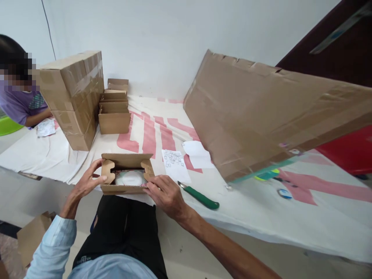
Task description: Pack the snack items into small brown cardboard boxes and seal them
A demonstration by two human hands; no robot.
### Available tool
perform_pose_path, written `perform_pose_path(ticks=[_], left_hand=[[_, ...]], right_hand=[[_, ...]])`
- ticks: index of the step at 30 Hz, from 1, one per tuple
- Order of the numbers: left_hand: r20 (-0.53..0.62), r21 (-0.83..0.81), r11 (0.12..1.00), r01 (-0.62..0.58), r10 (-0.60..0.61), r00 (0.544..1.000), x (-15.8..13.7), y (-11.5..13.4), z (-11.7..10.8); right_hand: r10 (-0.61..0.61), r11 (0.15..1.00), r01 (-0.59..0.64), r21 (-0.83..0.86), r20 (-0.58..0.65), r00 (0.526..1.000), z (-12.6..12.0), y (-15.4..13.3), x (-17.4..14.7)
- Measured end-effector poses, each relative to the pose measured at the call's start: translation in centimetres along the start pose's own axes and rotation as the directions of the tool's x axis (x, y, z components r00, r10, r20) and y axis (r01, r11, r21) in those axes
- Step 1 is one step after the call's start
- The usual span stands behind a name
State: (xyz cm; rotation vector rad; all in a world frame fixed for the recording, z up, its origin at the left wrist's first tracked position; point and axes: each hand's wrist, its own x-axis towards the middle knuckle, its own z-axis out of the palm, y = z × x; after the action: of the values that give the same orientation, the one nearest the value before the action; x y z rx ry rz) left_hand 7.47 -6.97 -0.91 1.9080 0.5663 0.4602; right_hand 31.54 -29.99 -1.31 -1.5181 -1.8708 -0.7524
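A small cardboard box (123, 190) with its lid raised sits at the table's front edge, just above my lap. Inside it lies a white rounded item (130, 178) on something with a coloured pattern; its kind I cannot make out. My left hand (88, 180) grips the box's left end, thumb on the side flap and fingers behind. At the right front corner, my right hand (165, 193) pinches the box wall and flap with curled fingers. A green-handled utility knife (202, 197) lies on the cloth to the right of that hand.
Taped cartons (72, 97) are stacked at the left, beside several open small boxes (114, 122). Papers (176, 164) lie mid-table. A large cardboard sheet (261, 112) leans at the right, near a tape roll (284, 193). Another person (21, 93) sits at far left.
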Motion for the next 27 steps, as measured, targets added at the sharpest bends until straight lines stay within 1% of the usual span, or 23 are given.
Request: perform_pose_path(ticks=[3, 7, 9, 11, 13, 14, 16, 17, 19, 22, 25, 27], left_hand=[[0.000, 0.105, 0.994, 0.018, -0.018, 1.000, 0.2, 0.8, 0.6], [0.007, 0.189, 0.982, 0.020, -0.022, 1.000, 0.4, 1.2, 0.8], [0.004, 0.240, 0.971, 0.014, -0.016, 1.000, 0.4, 1.1, 0.9], [-0.015, 0.268, 0.963, -0.003, 0.007, 1.000, 0.4, 0.9, 1.2], [-0.053, 0.281, 0.959, -0.020, 0.037, 0.998, 0.2, 0.6, 1.6], [-0.073, 0.285, 0.958, -0.026, 0.048, 0.996, 0.1, 0.5, 1.8], [-0.102, 0.284, 0.958, -0.028, 0.059, 0.993, 0.0, 0.3, 2.2], [-0.109, 0.275, 0.961, -0.026, 0.057, 0.992, -0.1, 0.2, 2.3], [-0.109, 0.244, 0.970, -0.019, 0.047, 0.993, -0.3, -0.1, 2.4], [-0.098, 0.195, 0.980, -0.024, 0.044, 0.994, -0.6, -0.5, 2.6], [-0.102, 0.150, 0.988, -0.048, 0.064, 0.993, -0.9, -1.0, 2.8], [-0.108, 0.123, 0.991, -0.056, 0.069, 0.992, -1.1, -1.1, 2.9]], right_hand=[[-0.006, 0.999, 0.005, -0.036, -0.021, 1.000, 0.2, -0.8, -0.6], [-0.054, 0.998, 0.054, -0.035, -0.007, 0.999, 1.2, -1.4, -1.0], [-0.061, 0.998, 0.061, -0.030, 0.016, 0.998, 1.4, -1.7, -1.2], [-0.064, 0.998, 0.062, 0.020, 0.079, 0.995, 1.0, -1.9, -1.0], [-0.060, 0.988, 0.031, 0.151, 0.193, 0.979, 0.1, -1.6, -0.1], [-0.062, 0.974, 0.002, 0.226, 0.260, 0.964, -0.4, -1.3, 0.6], [-0.078, 0.947, -0.053, 0.316, 0.386, 0.919, -1.4, -0.4, 2.1], [-0.090, 0.947, -0.060, 0.316, 0.438, 0.894, -1.7, 0.1, 2.9], [-0.075, 0.974, -0.050, 0.220, 0.523, 0.849, -2.1, 1.3, 4.2], [0.046, 0.999, -0.049, -0.014, 0.633, 0.773, -1.7, 2.4, 5.5], [0.130, 0.991, -0.052, -0.127, 0.747, 0.652, -0.4, 2.4, 6.7], [0.159, 0.987, -0.061, -0.151, 0.819, 0.552, 0.8, 2.1, 7.7]])
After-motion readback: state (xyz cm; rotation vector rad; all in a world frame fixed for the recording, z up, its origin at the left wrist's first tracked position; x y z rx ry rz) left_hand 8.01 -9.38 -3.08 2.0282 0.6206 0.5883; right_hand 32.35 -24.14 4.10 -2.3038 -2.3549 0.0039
